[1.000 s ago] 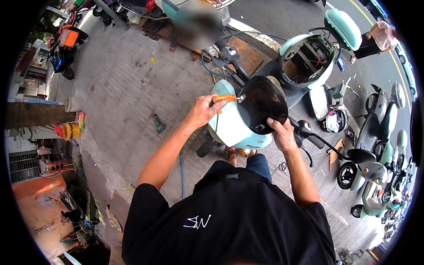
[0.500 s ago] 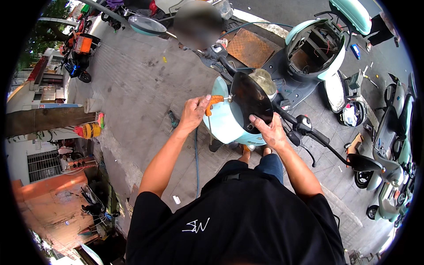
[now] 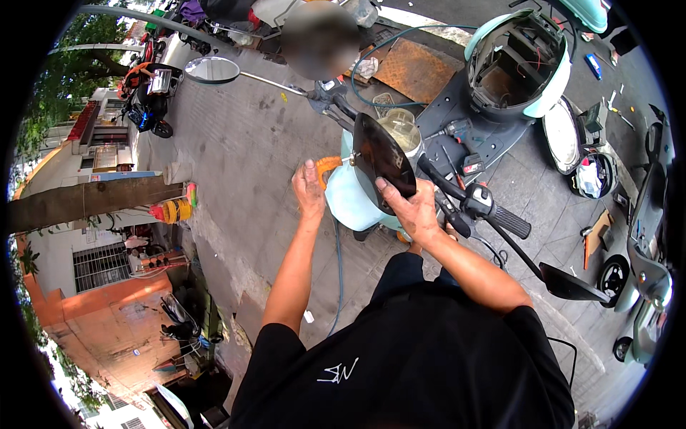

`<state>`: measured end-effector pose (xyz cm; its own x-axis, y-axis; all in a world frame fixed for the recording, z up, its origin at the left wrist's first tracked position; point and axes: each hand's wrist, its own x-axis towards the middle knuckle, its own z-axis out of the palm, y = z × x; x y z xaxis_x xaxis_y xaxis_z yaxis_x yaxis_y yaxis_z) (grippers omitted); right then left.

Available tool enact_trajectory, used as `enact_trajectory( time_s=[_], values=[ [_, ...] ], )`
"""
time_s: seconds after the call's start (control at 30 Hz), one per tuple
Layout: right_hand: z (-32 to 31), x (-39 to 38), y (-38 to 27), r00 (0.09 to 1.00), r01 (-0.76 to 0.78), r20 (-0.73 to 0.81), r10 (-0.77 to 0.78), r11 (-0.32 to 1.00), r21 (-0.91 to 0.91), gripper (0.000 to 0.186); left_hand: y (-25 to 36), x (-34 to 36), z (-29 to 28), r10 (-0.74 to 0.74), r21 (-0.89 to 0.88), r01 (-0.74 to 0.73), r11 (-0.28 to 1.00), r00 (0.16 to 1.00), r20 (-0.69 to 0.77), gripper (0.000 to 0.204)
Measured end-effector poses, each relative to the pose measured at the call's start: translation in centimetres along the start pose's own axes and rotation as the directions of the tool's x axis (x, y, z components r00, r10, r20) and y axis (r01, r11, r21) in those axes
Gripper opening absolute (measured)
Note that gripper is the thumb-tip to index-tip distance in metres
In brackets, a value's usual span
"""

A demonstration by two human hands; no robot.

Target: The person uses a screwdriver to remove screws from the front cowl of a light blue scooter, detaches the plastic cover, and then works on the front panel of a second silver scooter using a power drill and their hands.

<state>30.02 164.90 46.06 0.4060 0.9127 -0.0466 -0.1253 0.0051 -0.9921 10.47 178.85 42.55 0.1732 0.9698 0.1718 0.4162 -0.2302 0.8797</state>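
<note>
In the head view, the right hand (image 3: 414, 209) gripped the lower rim of a black curved panel (image 3: 382, 161), thumb on its dark face. The left hand (image 3: 309, 187) was at an orange tool handle (image 3: 327, 169); I could not tell whether its fingers were closed around it. The black panel stood tilted between the 2 hands, against a light-blue scooter panel (image 3: 349, 200), with a translucent bucket (image 3: 401, 129) just beyond.

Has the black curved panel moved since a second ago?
Yes: the black curved panel, held in the right hand, has shifted left in the view, judged against the rusty metal plate on the ground.
</note>
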Motion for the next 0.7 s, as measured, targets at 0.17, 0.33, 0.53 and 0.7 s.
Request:
enact_trajectory(
  time_s=[0.17, 0.33, 0.53, 0.7],
  values=[
    [0.2, 0.6, 0.7, 0.977, 0.206, -0.050, -0.207, 0.978, -0.013, 0.021, 2.4, -0.6, 1.7, -0.295, -0.088, 0.289, 0.953, 0.954, -0.059, 0.063],
    [0.6, 1.1, 1.7, 0.909, 0.412, -0.024, -0.416, 0.906, -0.102, 0.011, 3.9, -0.4, 2.1, -0.526, -0.187, 0.510, 0.840, 0.849, -0.049, 0.061],
    [1.2, -1.3, 5.2, 0.777, 0.628, 0.075, -0.625, 0.761, -0.162, 0.041, 3.9, -0.5, -0.7, -0.746, -0.378, 0.912, 0.160, 0.363, 0.559, 0.051],
    [0.2, -2.0, 5.5, 0.809, 0.581, 0.256, -0.529, 0.787, -0.208, 0.052, 3.6, -1.0, -0.2, -0.736, -0.403, 0.883, 0.241, 0.437, 0.517, 0.054]
  ],
)
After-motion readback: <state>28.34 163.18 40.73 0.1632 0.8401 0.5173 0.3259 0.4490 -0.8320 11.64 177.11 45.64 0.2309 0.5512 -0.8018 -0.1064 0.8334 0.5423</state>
